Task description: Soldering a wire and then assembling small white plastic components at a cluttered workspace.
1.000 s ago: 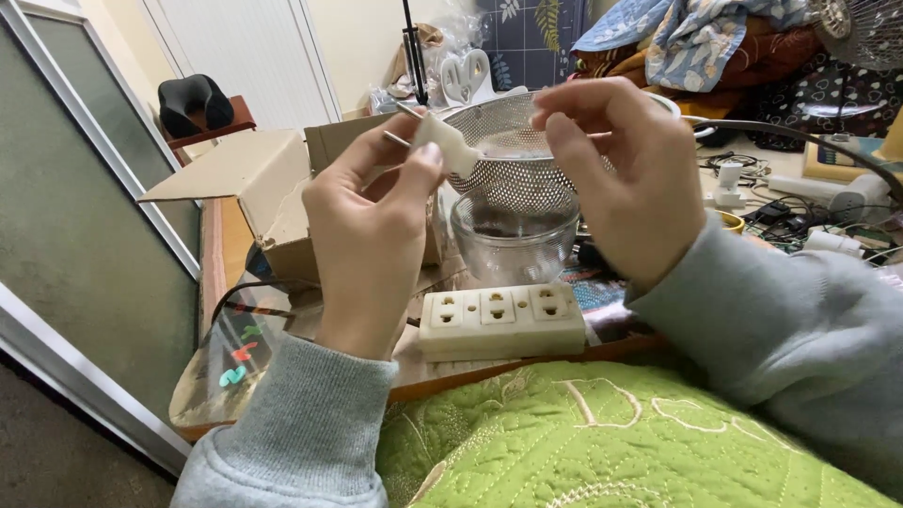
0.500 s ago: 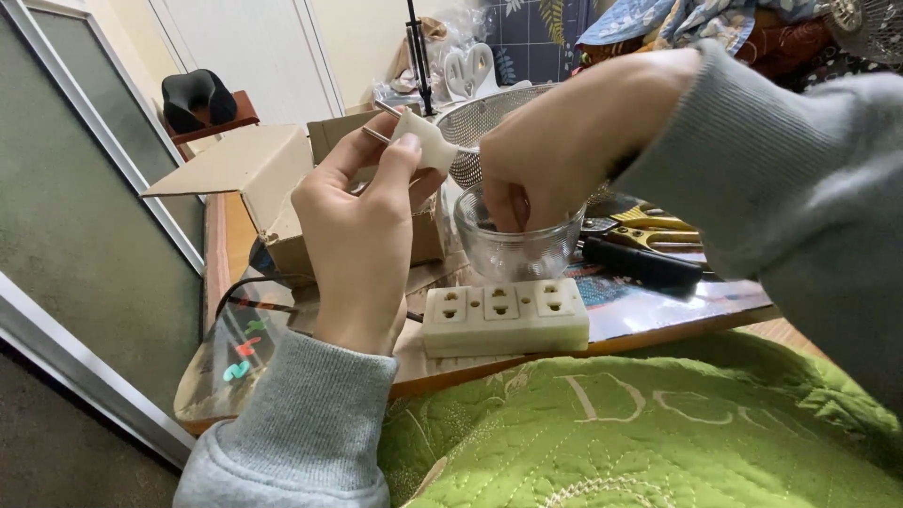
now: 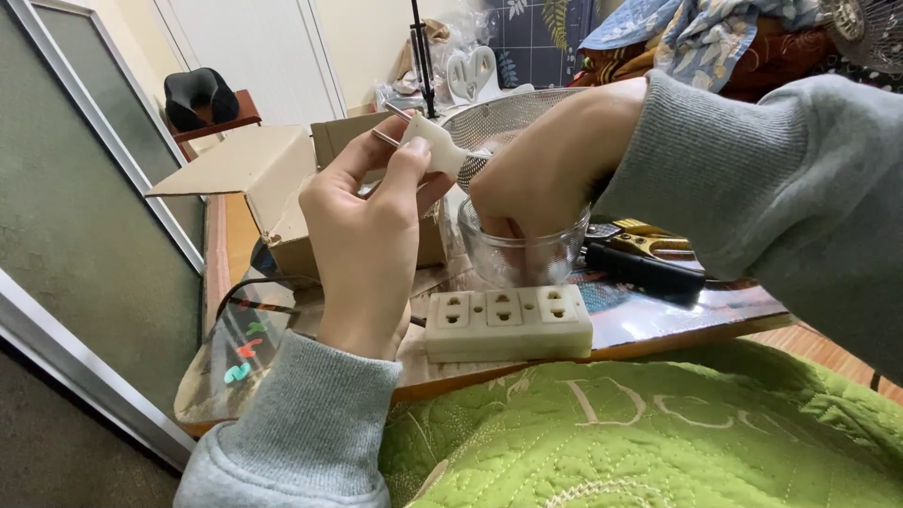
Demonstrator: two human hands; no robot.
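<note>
My left hand (image 3: 369,235) holds a white electrical plug (image 3: 435,149) up by its body, its metal prongs pointing left. My right hand (image 3: 546,169) reaches down with its fingers inside a clear glass jar (image 3: 522,259); what the fingers touch inside is hidden. A metal mesh strainer (image 3: 503,118) sits just behind the plug and the jar. A cream power strip (image 3: 508,323) with three sockets lies on the table edge below both hands.
Black and yellow pliers (image 3: 644,254) lie right of the jar. An open cardboard box (image 3: 263,179) stands behind my left hand. A green quilted blanket (image 3: 602,433) covers my lap. A glass door (image 3: 85,216) runs along the left; clutter fills the table's far side.
My right hand left the plug, swung down and dipped its fingers into the glass jar. My left hand kept the plug raised, and the view shifted slightly.
</note>
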